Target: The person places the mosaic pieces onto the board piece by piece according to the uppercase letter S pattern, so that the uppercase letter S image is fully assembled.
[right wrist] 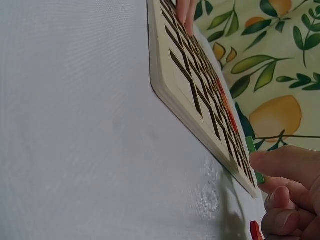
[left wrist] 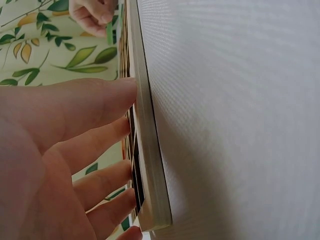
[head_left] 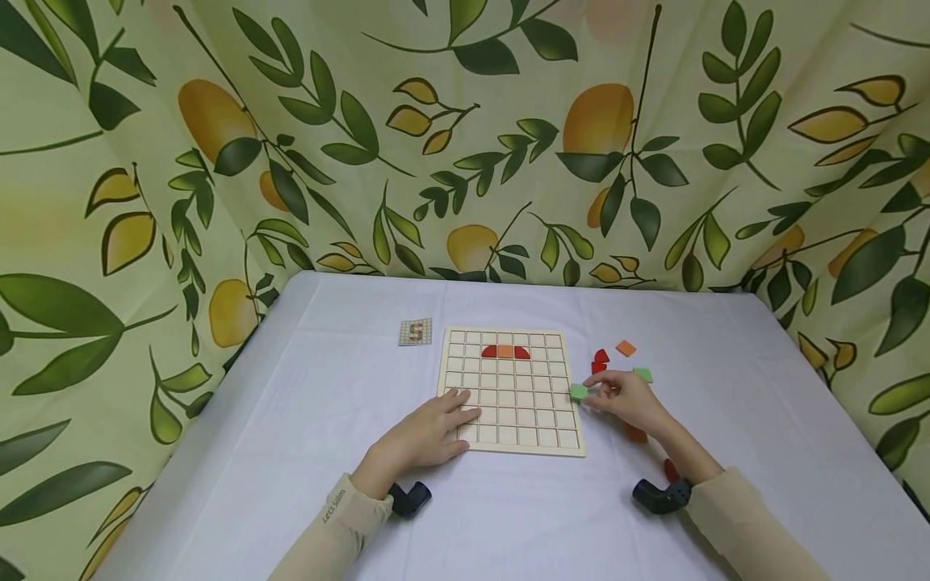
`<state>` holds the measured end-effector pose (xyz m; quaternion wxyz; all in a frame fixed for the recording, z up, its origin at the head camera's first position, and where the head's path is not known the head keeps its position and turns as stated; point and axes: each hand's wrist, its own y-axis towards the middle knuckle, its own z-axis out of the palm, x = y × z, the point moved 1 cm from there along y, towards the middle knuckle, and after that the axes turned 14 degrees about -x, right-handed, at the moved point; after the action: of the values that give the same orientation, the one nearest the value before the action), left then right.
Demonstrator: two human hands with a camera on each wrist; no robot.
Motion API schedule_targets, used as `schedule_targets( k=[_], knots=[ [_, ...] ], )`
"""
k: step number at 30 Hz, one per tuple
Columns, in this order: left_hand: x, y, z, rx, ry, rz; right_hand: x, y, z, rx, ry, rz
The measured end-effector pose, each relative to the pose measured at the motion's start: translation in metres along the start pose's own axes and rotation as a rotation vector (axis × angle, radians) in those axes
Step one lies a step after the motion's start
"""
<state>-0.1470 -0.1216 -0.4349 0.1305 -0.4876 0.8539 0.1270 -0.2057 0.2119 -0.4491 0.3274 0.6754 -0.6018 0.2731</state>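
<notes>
the left hand [head_left: 429, 433] rests on the grid board [head_left: 534, 395], near left, grip spread loose. by the board's right edge, the right hand [head_left: 630, 400] pinches a green square [head_left: 578, 392] in its grip. farther up, two red pieces [head_left: 521, 353] flank an orange square [head_left: 505, 352].

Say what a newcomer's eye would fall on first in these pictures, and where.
Probably the curtain printed with leaves and fruit, which fills the background behind the white-covered table. Next, the wooden grid board on the table, with a red-orange-red row of pieces toward its far side and the left hand resting on its near-left part. At its right edge, the right hand pinches a green square tile.
</notes>
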Motion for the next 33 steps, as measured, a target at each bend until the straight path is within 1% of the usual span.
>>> schedule_targets(
  k=[3, 10, 16, 20, 23, 33],
  knots=[
    [0.000, 0.000, 0.001, -0.005, 0.004, 0.004, 0.001, 0.001, 0.004, 0.008, 0.011, -0.001],
    [0.000, 0.000, 0.001, -0.004, 0.014, 0.013, 0.005, 0.002, 0.013, 0.006, 0.030, -0.040],
    [0.000, 0.000, 0.001, -0.010, 0.023, 0.021, 0.012, 0.005, 0.021, 0.023, 0.059, -0.002],
    [0.001, 0.000, 0.002, -0.009, 0.032, 0.024, 0.016, 0.007, 0.028, 0.036, 0.076, -0.004],
    [0.001, 0.001, 0.002, -0.010, 0.025, 0.019, 0.019, 0.009, 0.032, 0.041, 0.074, -0.023],
    [0.000, 0.000, 0.000, -0.010, 0.004, 0.011, 0.027, 0.013, 0.043, 0.043, 0.098, 0.011]
  ],
)
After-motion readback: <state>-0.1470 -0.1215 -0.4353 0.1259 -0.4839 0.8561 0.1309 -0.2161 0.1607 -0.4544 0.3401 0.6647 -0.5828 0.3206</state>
